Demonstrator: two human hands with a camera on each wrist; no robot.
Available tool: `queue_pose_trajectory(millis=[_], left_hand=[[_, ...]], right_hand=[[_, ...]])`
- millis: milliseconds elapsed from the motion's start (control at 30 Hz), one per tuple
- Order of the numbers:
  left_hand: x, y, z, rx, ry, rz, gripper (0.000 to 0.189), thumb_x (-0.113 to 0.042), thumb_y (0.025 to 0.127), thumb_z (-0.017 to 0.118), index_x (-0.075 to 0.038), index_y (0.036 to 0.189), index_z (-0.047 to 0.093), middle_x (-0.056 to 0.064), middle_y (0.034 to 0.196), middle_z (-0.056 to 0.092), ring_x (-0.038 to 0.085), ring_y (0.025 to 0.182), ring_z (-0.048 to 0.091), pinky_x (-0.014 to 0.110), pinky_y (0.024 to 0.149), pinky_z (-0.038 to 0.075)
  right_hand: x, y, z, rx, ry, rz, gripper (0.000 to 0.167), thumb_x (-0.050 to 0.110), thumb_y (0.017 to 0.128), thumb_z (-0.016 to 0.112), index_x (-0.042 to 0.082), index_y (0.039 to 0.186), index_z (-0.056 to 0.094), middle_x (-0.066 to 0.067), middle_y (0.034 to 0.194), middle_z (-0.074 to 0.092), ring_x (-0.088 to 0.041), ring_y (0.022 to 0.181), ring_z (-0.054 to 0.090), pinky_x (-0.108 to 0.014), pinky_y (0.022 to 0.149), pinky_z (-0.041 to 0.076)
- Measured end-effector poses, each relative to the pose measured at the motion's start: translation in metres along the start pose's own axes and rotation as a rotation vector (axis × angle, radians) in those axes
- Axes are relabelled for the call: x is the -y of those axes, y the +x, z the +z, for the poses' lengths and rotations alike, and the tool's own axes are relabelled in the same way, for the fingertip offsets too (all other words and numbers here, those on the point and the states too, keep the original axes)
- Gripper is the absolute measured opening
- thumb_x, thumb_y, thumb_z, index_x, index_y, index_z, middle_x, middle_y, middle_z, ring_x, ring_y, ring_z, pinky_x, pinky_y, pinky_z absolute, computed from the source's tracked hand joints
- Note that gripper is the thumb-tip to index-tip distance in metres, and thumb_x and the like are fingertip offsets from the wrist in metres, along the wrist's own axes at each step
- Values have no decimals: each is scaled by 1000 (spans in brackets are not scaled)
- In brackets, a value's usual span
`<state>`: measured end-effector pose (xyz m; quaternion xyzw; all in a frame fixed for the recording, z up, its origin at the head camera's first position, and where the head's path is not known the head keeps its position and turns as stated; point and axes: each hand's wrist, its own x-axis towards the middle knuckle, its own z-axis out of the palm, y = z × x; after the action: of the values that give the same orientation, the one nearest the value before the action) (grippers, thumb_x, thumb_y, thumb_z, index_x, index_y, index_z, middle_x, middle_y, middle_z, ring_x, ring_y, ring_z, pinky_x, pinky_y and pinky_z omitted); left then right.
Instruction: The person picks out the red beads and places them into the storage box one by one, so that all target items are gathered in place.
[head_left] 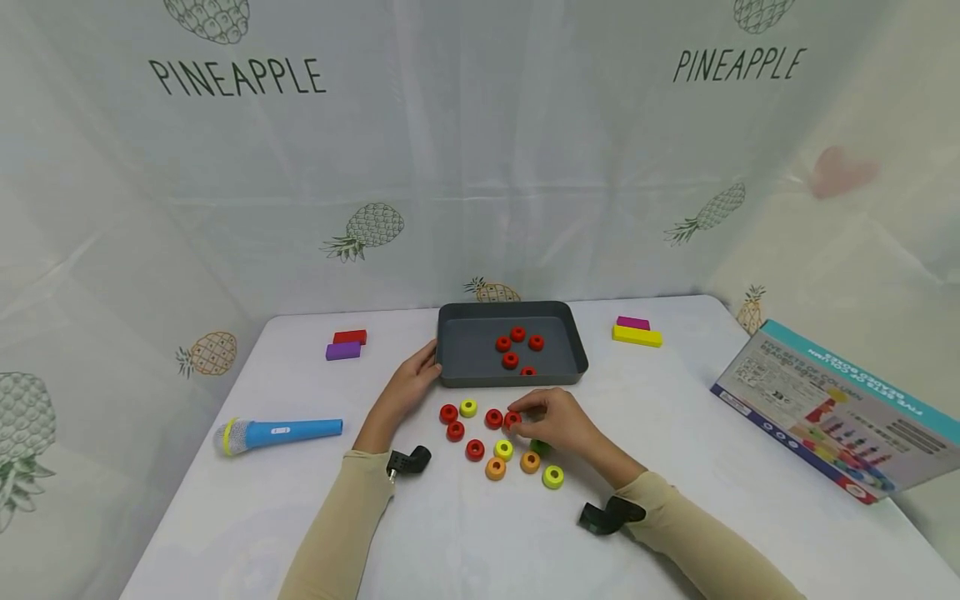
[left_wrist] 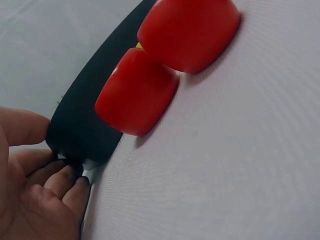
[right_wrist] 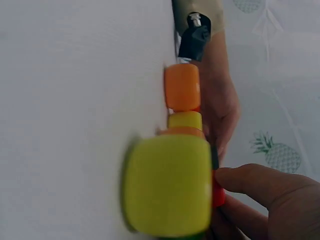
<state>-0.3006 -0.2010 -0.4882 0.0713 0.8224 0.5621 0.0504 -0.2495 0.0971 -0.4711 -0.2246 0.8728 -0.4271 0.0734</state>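
At the back of the table stands a dark grey tray [head_left: 512, 381] with several red beads [head_left: 510, 360] in it. My left hand [head_left: 408, 382] grips the tray's left end; in the left wrist view the thumb [left_wrist: 25, 126] lies against the wall and the other fingers curl at its lower edge. In front of the tray, my right hand [head_left: 558, 421] pinches a red bead [head_left: 512, 420] between thumb and fingers. Around it lie loose red, yellow and orange beads [head_left: 495, 468]. A green bead [head_left: 540, 447] is partly hidden by the right hand.
To the left lies a blue toy microphone [head_left: 292, 431]. Purple [head_left: 343, 351] and red blocks sit back left, yellow [head_left: 637, 336] and magenta blocks back right. A printed box [head_left: 832, 417] leans at the right edge. A pineapple-print curtain [head_left: 480, 167] hangs behind the table.
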Motion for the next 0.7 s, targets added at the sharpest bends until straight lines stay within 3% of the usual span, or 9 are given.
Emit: queue_pose_trajectory(millis=[367, 600, 700], left_hand=[[1, 0, 0, 1, 5, -10, 62, -22, 105, 48, -14, 162, 24, 10, 167, 27, 27, 152, 33, 44, 126, 25], [2, 1, -1, -2, -15, -34, 61, -24, 105, 49, -18, 162, 27, 7, 167, 29, 24, 153, 32, 43, 126, 26], [3, 2, -1, 3, -15, -13, 61, -22, 105, 48, -16, 162, 27, 8, 167, 29, 25, 153, 32, 45, 126, 26]], right_hand=[[11, 12, -26, -84, -8, -21, 24, 17, 84, 82, 13, 108, 79, -2, 105, 77, -22, 101, 71, -40, 93, 61], [11, 20, -34, -91, -37, -7, 25, 19, 84, 82, 12, 108, 79, -3, 105, 77, -19, 98, 71, -36, 89, 61], [9, 24, -38, -96, -26, 7, 27, 19, 85, 82, 11, 110, 79, -4, 106, 78, -17, 95, 73, -31, 86, 62]])
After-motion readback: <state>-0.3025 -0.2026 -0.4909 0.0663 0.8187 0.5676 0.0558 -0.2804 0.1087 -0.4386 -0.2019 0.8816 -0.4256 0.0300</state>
